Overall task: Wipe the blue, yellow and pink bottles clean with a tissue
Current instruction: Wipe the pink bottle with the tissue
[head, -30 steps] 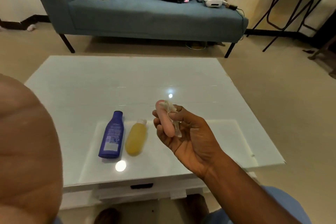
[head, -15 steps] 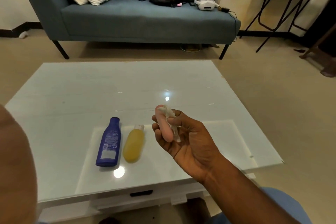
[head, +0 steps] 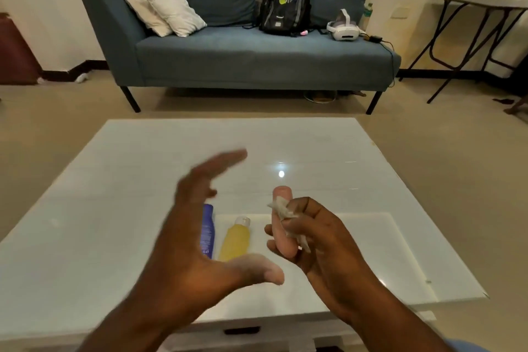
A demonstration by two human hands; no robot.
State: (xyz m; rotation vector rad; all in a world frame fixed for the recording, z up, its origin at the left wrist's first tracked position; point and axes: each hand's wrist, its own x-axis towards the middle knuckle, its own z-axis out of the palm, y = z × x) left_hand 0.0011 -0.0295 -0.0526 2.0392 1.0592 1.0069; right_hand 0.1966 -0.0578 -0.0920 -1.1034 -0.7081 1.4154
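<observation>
Above white table [head: 114, 208], pink bottle [head: 281, 220] in right fingers [head: 275, 247]

Left hand [head: 200, 240] raised over the table, palm spread, fingers extended forward, thumb out toward the right; motion-blurred. Right hand [head: 311, 240] beside it, fingers curled closed, forearm angled in from lower right.

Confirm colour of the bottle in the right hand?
Pink: the pink bottle in the right hand, with the tissue. Head view.

Counter [head: 143, 208]: far half bare. Near middle: blue bottle [head: 208, 233] and yellow bottle [head: 235, 240] lying just beside each other, partly behind left hand [head: 200, 237].
</observation>
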